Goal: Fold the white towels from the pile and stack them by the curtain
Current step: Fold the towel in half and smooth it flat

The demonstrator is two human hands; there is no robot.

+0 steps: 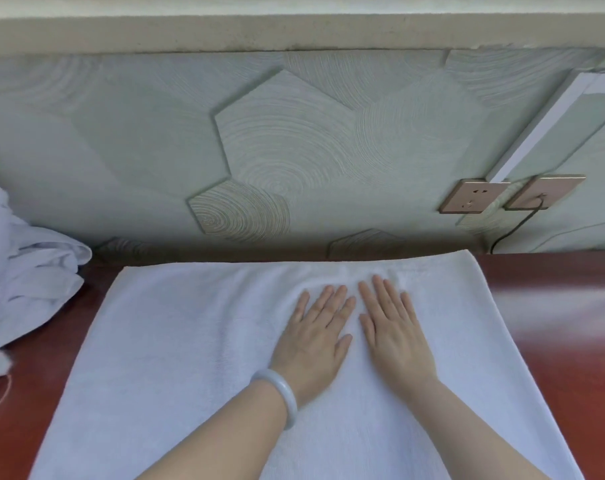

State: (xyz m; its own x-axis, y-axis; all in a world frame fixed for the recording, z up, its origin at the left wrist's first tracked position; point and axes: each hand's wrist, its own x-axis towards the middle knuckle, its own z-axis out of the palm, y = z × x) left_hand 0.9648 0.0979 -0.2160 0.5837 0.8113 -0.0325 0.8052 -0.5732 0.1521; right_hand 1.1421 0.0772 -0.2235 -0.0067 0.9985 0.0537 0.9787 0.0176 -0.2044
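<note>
— Across the middle of the counter (553, 323), from its far edge to its near edge, one white towel (190, 341) is spread flat. How is it expected to handle?

— Softness and lightness are to be expected. It is terry cloth, limp, with no stiffness of its own, so any lifted part is likely to droop and drag the rest. Nothing fragile is suggested, and the nap should grip the polished wood a little.

— And the hands?

— Both are laid palms down on it, near the far edge and a little right of the middle. The left hand (316, 336), with a pale bangle (280, 393) at the wrist, is set just beside the right hand (392, 332). The fingers are straight and slightly fanned, and nothing is pinched. Small wrinkles are seen beyond the fingertips, so smoothing is judged to be the step in hand.

— Where should it be taken hold of?

— Two corners of one edge are best pinched, one per hand, so that the edge can be carried over evenly and matched to the opposite edge. A grip in the middle would only bunch it.

— What is left to do?

— The unfolded pile (24, 282) is heaped at the left edge of the counter, apart from the spread towel. No curtain and no finished stack are shown.
</note>
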